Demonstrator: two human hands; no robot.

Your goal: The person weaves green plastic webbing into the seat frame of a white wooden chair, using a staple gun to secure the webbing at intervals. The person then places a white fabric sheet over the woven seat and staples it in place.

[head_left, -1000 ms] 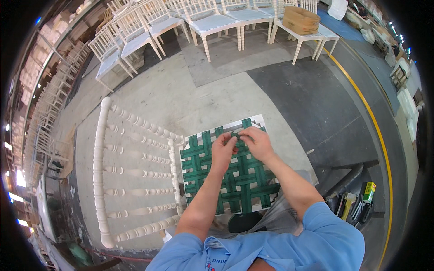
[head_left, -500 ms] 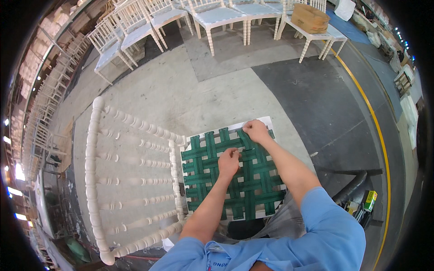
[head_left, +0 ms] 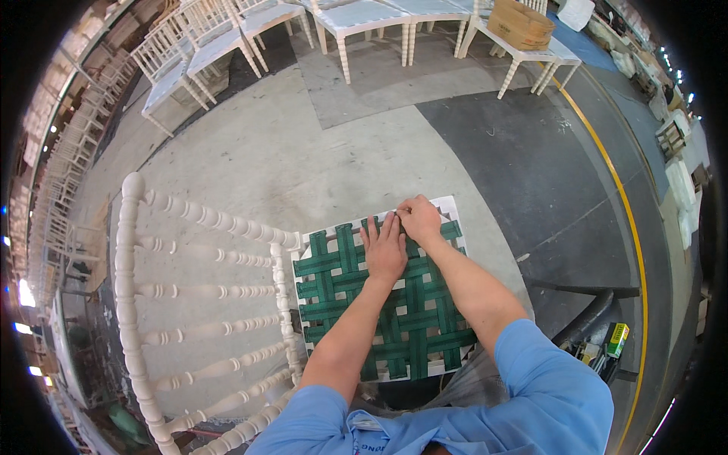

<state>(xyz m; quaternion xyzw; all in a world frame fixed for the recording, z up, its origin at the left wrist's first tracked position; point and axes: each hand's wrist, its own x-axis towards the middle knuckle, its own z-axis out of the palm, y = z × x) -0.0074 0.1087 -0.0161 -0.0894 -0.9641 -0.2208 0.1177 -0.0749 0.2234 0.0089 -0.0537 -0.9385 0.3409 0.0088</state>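
A white chair lies tipped before me, its spindle back [head_left: 189,296] to the left and its seat frame [head_left: 449,206] facing up. Green webbing straps [head_left: 413,326] are woven in a lattice across the seat. My left hand [head_left: 384,250] lies flat, fingers together, pressing the straps near the far edge. My right hand [head_left: 418,218] is closed at the far rim of the seat, pinching something small against a strap end; I cannot make out what it is.
Rows of white chairs [head_left: 227,38] stand at the back, one carrying a round wooden box [head_left: 519,23]. A yellow floor line [head_left: 618,189] curves along the right. Tools and a green-yellow bottle [head_left: 616,340] sit low right beside dark metal bars [head_left: 584,292].
My left hand moved from the middle of the webbing up to the far edge, next to my right hand. My right hand stayed at the far rim.
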